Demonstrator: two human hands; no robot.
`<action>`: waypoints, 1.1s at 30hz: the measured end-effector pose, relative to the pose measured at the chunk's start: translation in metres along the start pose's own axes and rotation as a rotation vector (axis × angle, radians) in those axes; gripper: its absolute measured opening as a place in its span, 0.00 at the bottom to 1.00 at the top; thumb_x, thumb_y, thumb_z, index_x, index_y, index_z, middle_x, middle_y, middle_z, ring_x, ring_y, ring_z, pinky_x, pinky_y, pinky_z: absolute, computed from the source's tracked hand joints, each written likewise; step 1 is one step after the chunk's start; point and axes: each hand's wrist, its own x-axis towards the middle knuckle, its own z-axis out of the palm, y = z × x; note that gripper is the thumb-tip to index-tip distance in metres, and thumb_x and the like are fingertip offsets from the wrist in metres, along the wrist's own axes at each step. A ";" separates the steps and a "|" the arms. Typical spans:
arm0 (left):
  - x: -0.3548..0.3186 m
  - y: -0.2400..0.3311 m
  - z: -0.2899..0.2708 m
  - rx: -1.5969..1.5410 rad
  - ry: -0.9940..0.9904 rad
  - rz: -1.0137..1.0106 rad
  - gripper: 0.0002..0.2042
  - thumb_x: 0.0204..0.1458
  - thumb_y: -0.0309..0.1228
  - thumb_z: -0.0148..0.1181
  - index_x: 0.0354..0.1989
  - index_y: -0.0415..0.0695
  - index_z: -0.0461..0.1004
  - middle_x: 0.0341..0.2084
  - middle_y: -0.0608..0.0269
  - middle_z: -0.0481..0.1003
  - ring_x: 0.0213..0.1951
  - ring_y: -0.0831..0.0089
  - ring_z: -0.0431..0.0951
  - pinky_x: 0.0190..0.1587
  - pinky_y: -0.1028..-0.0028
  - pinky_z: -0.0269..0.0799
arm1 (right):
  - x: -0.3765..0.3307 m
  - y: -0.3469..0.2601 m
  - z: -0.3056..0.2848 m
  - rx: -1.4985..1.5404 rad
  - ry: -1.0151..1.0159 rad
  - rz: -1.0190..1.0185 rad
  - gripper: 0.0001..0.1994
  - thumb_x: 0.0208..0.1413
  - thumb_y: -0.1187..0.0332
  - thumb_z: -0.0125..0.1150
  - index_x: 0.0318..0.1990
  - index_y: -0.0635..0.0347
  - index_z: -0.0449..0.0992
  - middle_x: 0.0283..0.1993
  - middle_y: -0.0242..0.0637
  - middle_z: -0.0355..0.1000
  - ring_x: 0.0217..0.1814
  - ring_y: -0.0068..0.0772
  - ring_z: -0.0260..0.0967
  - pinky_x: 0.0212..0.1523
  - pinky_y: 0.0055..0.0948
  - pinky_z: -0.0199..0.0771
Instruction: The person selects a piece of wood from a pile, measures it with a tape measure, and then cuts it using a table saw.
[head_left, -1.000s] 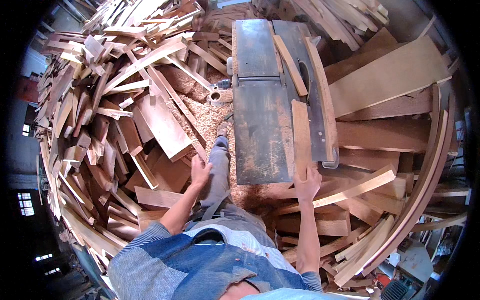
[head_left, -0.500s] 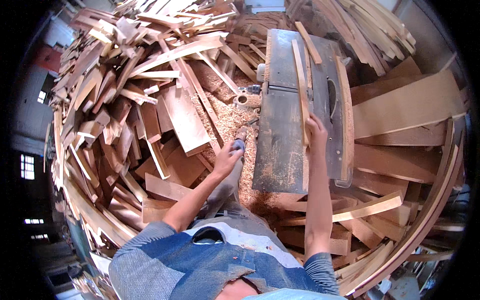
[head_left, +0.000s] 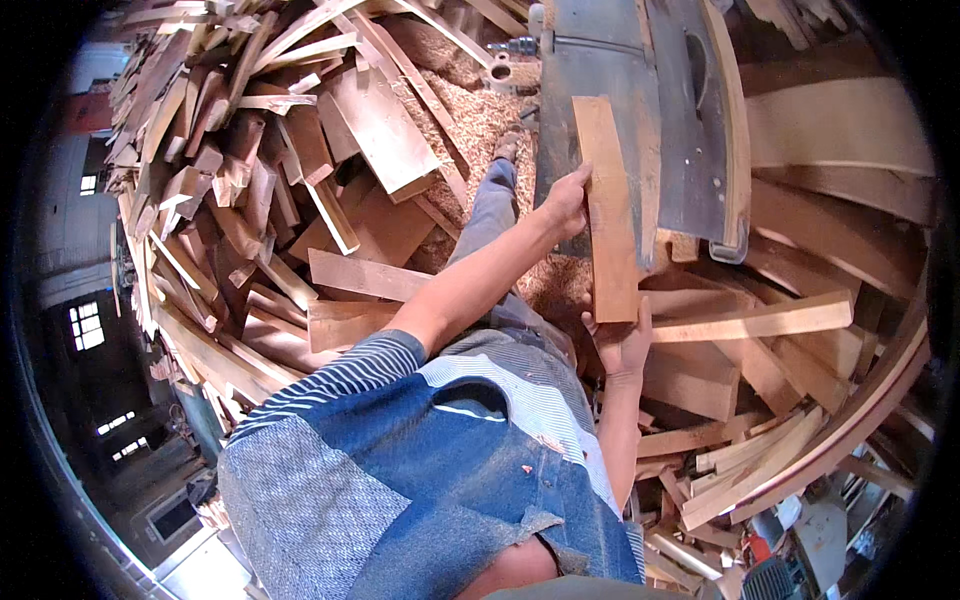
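Observation:
A wooden board (head_left: pixel 609 220) lies lengthwise before me, its broad face up, over the near end of a grey metal jointer table (head_left: pixel 572 75). My left hand (head_left: pixel 568 202) grips its left edge around the middle. At the near end my right hand (head_left: pixel 621 343) holds the board from below, fingers on both sides of the end. The board's near part sticks out past the table. Its underside is hidden, so I cannot tell whether it touches the metal.
Sawdust and shavings (head_left: pixel 470 110) cover the floor left of the machine, around my foot (head_left: pixel 508 147). A big heap of offcuts (head_left: pixel 240 150) rises at the left. Planks (head_left: pixel 840 235) are stacked at the right, and one pale strip (head_left: pixel 755 318) juts toward my right hand.
My left hand has come up from beside my leg onto a board. My right hand, earlier on a narrow strip on the machine, has drawn nearer to me. The view has tilted down.

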 end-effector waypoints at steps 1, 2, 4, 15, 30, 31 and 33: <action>-0.001 -0.004 0.000 -0.039 -0.016 -0.063 0.24 0.73 0.48 0.41 0.64 0.41 0.68 0.54 0.59 0.76 0.54 0.63 0.78 0.59 0.59 0.75 | -0.008 0.002 -0.015 -0.054 0.111 -0.049 0.27 0.69 0.51 0.52 0.64 0.63 0.69 0.52 0.48 0.78 0.50 0.46 0.79 0.47 0.44 0.85; 0.001 -0.008 0.000 -0.037 -0.032 -0.073 0.24 0.73 0.48 0.40 0.64 0.41 0.68 0.54 0.59 0.76 0.54 0.63 0.78 0.60 0.58 0.75 | -0.013 0.005 -0.038 -0.117 0.115 -0.084 0.25 0.67 0.53 0.55 0.62 0.63 0.71 0.49 0.46 0.78 0.48 0.43 0.79 0.46 0.44 0.85; 0.006 -0.019 -0.002 -0.032 -0.065 -0.094 0.24 0.73 0.47 0.39 0.64 0.41 0.67 0.54 0.59 0.76 0.55 0.62 0.78 0.60 0.58 0.74 | -0.016 0.009 -0.084 -0.242 0.124 -0.153 0.21 0.64 0.57 0.62 0.58 0.62 0.74 0.45 0.40 0.79 0.45 0.39 0.79 0.45 0.44 0.85; 0.018 -0.052 0.015 0.740 -0.047 -0.270 0.15 0.68 0.39 0.52 0.50 0.40 0.75 0.41 0.61 0.76 0.39 0.69 0.78 0.42 0.66 0.76 | -0.017 -0.003 -0.128 -0.199 0.277 -0.292 0.16 0.64 0.66 0.64 0.55 0.62 0.73 0.44 0.35 0.77 0.40 0.32 0.78 0.39 0.35 0.82; -0.103 0.046 -0.141 0.862 0.576 0.318 0.07 0.59 0.30 0.60 0.41 0.41 0.75 0.34 0.70 0.75 0.35 0.80 0.76 0.35 0.76 0.71 | 0.038 0.091 -0.149 -0.523 0.182 -0.059 0.15 0.62 0.72 0.63 0.55 0.65 0.74 0.47 0.37 0.77 0.44 0.32 0.78 0.45 0.35 0.84; -0.106 0.051 -0.145 0.849 0.596 0.337 0.07 0.59 0.30 0.60 0.41 0.41 0.75 0.33 0.70 0.75 0.35 0.80 0.76 0.36 0.76 0.71 | 0.047 0.098 -0.153 -0.571 0.160 -0.038 0.16 0.62 0.73 0.63 0.56 0.66 0.74 0.47 0.38 0.77 0.45 0.33 0.78 0.46 0.36 0.84; -0.109 0.057 -0.152 0.842 0.646 0.377 0.06 0.57 0.28 0.58 0.38 0.39 0.74 0.30 0.71 0.74 0.34 0.81 0.76 0.36 0.77 0.70 | 0.063 0.104 -0.141 -0.652 0.104 -0.013 0.18 0.61 0.74 0.63 0.57 0.68 0.74 0.48 0.40 0.77 0.46 0.33 0.79 0.47 0.37 0.84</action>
